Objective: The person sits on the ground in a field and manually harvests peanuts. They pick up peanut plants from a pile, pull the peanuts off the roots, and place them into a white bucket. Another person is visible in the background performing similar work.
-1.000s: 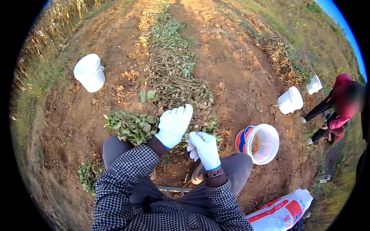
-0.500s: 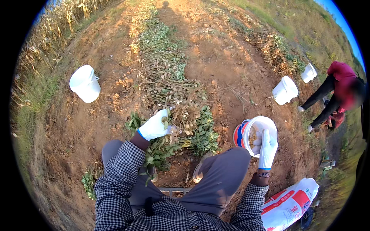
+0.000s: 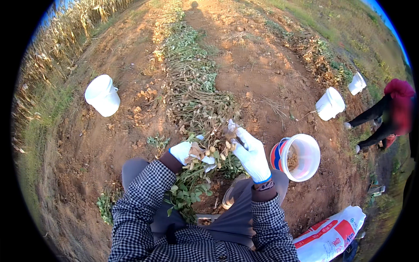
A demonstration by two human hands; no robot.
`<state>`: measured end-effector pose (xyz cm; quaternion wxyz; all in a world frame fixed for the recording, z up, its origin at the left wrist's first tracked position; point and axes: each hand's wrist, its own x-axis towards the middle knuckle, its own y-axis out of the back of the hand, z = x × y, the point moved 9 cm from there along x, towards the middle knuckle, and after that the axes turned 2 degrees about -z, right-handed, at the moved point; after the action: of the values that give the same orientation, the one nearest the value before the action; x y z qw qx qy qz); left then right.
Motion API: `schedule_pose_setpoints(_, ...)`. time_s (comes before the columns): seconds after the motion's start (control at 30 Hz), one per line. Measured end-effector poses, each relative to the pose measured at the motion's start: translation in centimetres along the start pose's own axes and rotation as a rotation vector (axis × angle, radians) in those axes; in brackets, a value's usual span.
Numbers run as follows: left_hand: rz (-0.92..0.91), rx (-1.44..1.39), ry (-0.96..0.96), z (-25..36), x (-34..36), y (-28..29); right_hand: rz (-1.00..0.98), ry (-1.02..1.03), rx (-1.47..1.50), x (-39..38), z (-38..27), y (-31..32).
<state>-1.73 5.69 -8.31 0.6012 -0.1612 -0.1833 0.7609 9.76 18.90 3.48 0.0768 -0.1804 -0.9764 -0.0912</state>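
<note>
In a white glove with blue trim, my left hand [image 3: 182, 153] is closed around a pulled-up peanut plant [image 3: 187, 192]. Its leafy stems hang down between my knees, while pale pods [image 3: 213, 150] cluster among the roots above. My right hand [image 3: 251, 157], gloved alike, reaches in from the right with its fingers bent and closed on the root end of the plant; exactly which pods they grip is hidden. Just right of that hand stands a white bucket [image 3: 305, 160] with an orange and blue outer band, tilted toward me, with some peanuts [image 3: 292, 160] at its bottom.
A row of uprooted plants [image 3: 192, 70] runs away ahead. White buckets stand at left [image 3: 103, 97] and right [image 3: 330, 104], another [image 3: 357, 84] beyond. A red-and-white sack [image 3: 331, 236] lies at lower right. A person in red [image 3: 399, 105] bends at far right.
My right hand has left the banded bucket and swung left to the plant's roots. My left hand has shifted slightly right with the plant. The view has turned a little.
</note>
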Motion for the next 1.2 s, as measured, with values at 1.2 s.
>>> schedule_pose_setpoints(1.2,0.227,-0.34,0.119,-4.8,-3.8,8.3,-0.33,-0.368,-0.361,-8.0,3.0,0.0)
